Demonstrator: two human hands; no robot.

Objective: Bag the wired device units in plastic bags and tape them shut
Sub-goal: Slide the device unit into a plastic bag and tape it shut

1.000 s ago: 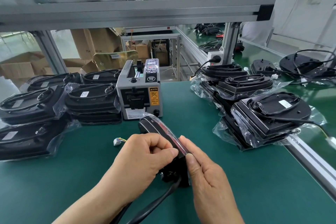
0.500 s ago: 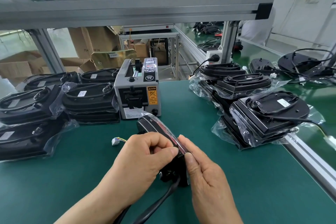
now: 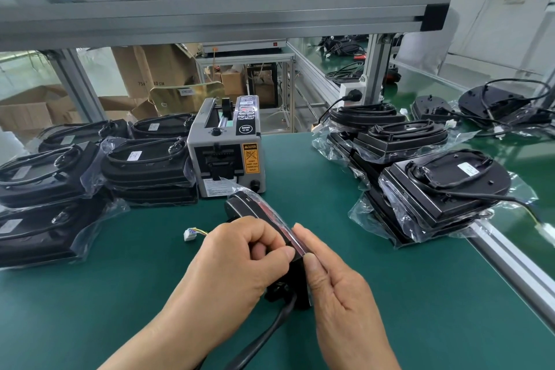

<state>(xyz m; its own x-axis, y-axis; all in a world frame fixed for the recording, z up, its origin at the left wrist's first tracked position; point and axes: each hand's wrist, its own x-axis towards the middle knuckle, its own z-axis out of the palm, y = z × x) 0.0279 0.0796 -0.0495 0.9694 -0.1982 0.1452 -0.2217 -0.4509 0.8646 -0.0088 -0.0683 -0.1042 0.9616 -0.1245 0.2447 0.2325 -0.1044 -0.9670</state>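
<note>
A black device unit [image 3: 244, 203] stands on edge on the green mat, partly wrapped in a clear plastic bag [image 3: 264, 204]. My left hand [image 3: 240, 258] grips its near end, thumb and fingers curled and pinching the bag's edge. My right hand [image 3: 333, 282] holds the opposite side, its straight fingers laid against the bag and its thumb pressing the edge. The unit's black cable [image 3: 264, 336] trails toward me between my forearms. Its white connector [image 3: 190, 234] lies on the mat to the left.
A grey tape dispenser [image 3: 226, 153] stands just behind the unit. Stacks of bagged units [image 3: 144, 165] fill the left side. More bagged units [image 3: 441, 186] lie at the right beside an aluminium rail [image 3: 510, 261]. Unbagged units [image 3: 492, 102] sit far right.
My hands and the unit stay almost as they were; only the view shifts slightly.
</note>
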